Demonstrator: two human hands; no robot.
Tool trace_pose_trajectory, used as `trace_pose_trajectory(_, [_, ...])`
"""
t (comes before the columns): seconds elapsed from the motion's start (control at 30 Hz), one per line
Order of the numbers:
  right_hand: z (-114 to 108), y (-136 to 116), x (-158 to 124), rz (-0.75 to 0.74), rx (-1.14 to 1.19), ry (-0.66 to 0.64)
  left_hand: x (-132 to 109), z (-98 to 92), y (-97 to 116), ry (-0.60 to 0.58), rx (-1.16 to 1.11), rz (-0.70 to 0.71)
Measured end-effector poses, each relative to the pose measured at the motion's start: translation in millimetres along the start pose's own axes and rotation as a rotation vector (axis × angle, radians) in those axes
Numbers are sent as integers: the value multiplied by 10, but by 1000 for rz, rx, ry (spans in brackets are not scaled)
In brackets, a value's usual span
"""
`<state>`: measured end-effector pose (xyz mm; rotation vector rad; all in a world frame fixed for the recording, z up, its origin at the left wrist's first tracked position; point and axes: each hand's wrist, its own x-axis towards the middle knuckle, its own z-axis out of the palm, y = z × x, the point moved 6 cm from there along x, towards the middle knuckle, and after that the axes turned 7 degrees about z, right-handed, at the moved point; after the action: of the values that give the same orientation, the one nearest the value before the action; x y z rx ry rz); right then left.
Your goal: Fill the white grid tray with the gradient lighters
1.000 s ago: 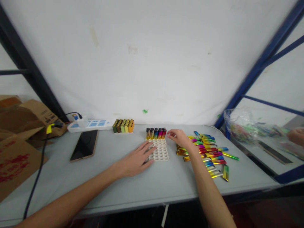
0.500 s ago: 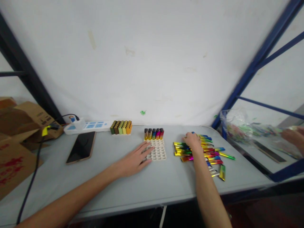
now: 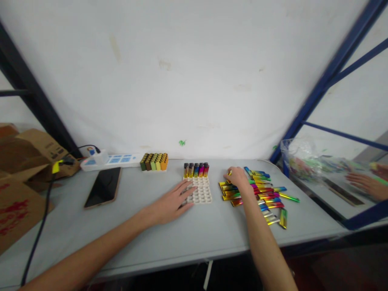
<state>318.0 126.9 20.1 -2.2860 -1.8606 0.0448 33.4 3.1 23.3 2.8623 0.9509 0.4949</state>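
A white tray [image 3: 201, 192] with rows of holes lies mid-table. Along its far row several shiny lighters [image 3: 196, 170] with dark tops stand upright. My left hand [image 3: 171, 203] lies flat, fingers spread, its fingertips on the tray's left edge. To the right is a loose pile of metallic, many-coloured lighters [image 3: 268, 195]. Over the pile's left end, my right hand [image 3: 238, 178] is closed in a pinch, with a gold-coloured lighter [image 3: 229, 172] just showing at its fingertips. My own hand hides most of that lighter.
Behind on the left, a block of upright green, brown and orange lighters [image 3: 154, 162] stands near a power strip [image 3: 121, 159]. A phone [image 3: 103, 187] and cardboard boxes [image 3: 21, 194] are farther left. Past the blue frame [image 3: 315, 95], another person's hand [image 3: 365, 184] is beside a clear plastic bag [image 3: 300, 161].
My right hand has moved left from the pile's far side, and a gold lighter now shows at its fingertips. My left hand has stayed put. The other person's hand has shifted.
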Motion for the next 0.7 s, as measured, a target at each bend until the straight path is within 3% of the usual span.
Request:
trace_pose_trajectory(0.13, [-83, -23, 33, -13, 115, 84, -6, 18, -16, 12, 10, 10])
trace_pose_trajectory(0.27, [-167, -177, 38, -201, 413, 175, -7, 2, -6, 32, 5, 21])
trace_pose_trajectory(0.57, [-247, -525, -142, -460, 829, 71, -2, 29, -97, 40, -3, -3])
trace_pose_trajectory(0.7, [-383, -648, -264, -563, 894, 123, 11, 61, -146, 33, 5, -11])
